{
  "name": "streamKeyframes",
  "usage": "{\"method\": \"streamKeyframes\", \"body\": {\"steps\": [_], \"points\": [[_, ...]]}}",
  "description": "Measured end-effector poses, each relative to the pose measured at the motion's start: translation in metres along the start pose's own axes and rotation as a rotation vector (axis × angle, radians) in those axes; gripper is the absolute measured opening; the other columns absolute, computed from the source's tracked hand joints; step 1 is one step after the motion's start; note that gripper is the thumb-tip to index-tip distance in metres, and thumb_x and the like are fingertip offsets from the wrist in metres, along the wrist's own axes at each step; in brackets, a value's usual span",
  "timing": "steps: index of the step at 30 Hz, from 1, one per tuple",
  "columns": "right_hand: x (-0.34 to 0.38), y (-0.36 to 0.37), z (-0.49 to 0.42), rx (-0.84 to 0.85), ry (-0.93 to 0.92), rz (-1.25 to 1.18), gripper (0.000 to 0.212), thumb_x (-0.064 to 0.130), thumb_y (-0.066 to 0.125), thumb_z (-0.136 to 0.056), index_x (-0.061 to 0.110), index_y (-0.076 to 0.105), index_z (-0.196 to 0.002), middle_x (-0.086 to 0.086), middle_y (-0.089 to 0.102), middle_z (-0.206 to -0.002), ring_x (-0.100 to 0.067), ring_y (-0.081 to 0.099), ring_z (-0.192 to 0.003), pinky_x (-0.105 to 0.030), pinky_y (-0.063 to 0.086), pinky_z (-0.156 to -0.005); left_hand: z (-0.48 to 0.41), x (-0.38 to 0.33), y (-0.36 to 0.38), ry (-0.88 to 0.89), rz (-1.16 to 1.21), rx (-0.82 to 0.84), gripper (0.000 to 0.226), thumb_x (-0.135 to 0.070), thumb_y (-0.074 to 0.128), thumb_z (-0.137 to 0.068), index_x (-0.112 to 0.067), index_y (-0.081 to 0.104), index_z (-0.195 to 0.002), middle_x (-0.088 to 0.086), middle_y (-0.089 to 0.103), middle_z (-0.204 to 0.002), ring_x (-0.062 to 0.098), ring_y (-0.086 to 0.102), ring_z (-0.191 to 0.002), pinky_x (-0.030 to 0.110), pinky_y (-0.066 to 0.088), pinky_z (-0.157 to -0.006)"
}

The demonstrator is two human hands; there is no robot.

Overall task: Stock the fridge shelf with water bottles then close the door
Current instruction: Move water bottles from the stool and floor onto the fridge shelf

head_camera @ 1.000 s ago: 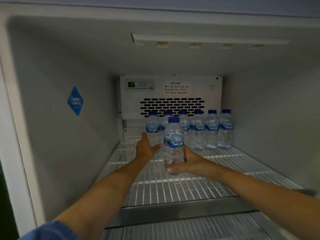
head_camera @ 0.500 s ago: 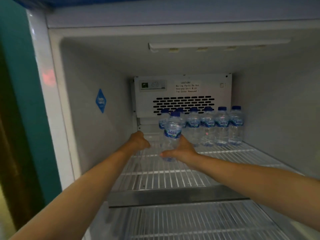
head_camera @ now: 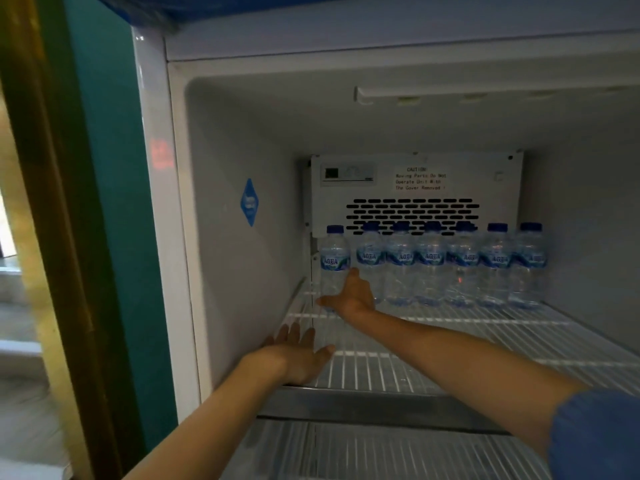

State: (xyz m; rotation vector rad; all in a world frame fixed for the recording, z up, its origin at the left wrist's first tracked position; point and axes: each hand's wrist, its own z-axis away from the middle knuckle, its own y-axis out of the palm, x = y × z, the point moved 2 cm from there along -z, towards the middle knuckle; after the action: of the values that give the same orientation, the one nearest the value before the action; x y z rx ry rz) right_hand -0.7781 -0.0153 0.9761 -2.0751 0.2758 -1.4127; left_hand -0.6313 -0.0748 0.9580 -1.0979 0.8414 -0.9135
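- Right hand (head_camera: 349, 299): grip spread around the lower part of the leftmost bottle (head_camera: 333, 261); touching or just released cannot be told.
- Left hand (head_camera: 298, 355): flat, fingers spread, nothing held, low over the shelf (head_camera: 485, 344) front by the left wall.
- Bottle placed at the back-left, upright, long axis vertical, cap up, label forward.
- Seven in the back row (head_camera: 450, 263); shelf front bare, door not yet closed.

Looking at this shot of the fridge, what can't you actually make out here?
- Head view: the fridge door is nowhere in frame, so its position cannot be told.
- The right hand covers the base of the leftmost bottle; whether the fingers still grip it is unclear.
- The small display on the back panel is too small and blurred to read.
- The blue sticker text is illegible.
- The lower shelf is cut off by the bottom edge.
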Motion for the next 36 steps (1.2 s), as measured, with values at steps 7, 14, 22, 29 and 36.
{"method": "streamKeyframes", "body": {"steps": [7,14,22,29,36], "points": [[-0.002,0.010,-0.001,-0.169,-0.045,0.140,0.080,0.029,0.081,-0.075,0.001,0.034,-0.135,-0.019,0.046,-0.133,-0.031,0.050,-0.119,-0.039,0.048,-0.093,0.008,-0.004,-0.003,0.046,-0.009,-0.059,0.067,-0.054,0.015,-0.099,-0.018,-0.001,-0.152,0.012,-0.007,-0.160,0.029,-0.004,-0.148,0.043,0.003,-0.120],[-0.002,0.012,-0.002,-0.234,-0.084,0.184,0.080,0.029,0.081,-0.075,0.006,0.031,-0.133,-0.020,0.046,-0.132,-0.033,0.053,-0.116,-0.041,0.051,-0.090,0.012,-0.005,-0.003,0.103,0.050,-0.038,0.066,-0.057,0.019,-0.097,-0.025,0.002,-0.152,0.015,-0.006,-0.159,0.032,-0.005,-0.147,0.043,0.004,-0.119],[-0.003,0.013,-0.008,-0.257,-0.065,0.229,0.074,0.031,0.078,-0.078,0.004,0.032,-0.130,-0.019,0.046,-0.130,-0.032,0.053,-0.115,-0.040,0.048,-0.087,0.011,-0.006,-0.002,0.127,0.015,-0.017,0.072,-0.061,0.016,-0.095,-0.022,-0.003,-0.152,0.018,-0.011,-0.158,0.036,-0.010,-0.146,0.045,0.000,-0.118],[-0.004,0.012,-0.006,-0.231,-0.063,0.187,0.074,0.029,0.079,-0.078,0.005,0.031,-0.129,-0.019,0.048,-0.131,-0.032,0.055,-0.115,-0.038,0.047,-0.089,0.012,-0.007,-0.006,0.110,0.113,-0.079,0.072,-0.059,0.026,-0.096,-0.019,0.006,-0.152,0.015,0.002,-0.159,0.031,0.005,-0.147,0.040,0.011,-0.118],[-0.017,-0.025,0.047,0.167,-0.193,0.219,0.056,0.044,0.073,-0.081,0.011,0.047,-0.118,-0.005,0.046,-0.125,-0.019,0.047,-0.114,-0.021,0.044,-0.080,-0.025,-0.035,-0.079,0.108,0.684,-0.433,0.032,-0.016,0.051,-0.095,-0.002,0.047,-0.124,0.012,0.055,-0.125,0.024,0.055,-0.110,0.024,0.042,-0.078]]}}
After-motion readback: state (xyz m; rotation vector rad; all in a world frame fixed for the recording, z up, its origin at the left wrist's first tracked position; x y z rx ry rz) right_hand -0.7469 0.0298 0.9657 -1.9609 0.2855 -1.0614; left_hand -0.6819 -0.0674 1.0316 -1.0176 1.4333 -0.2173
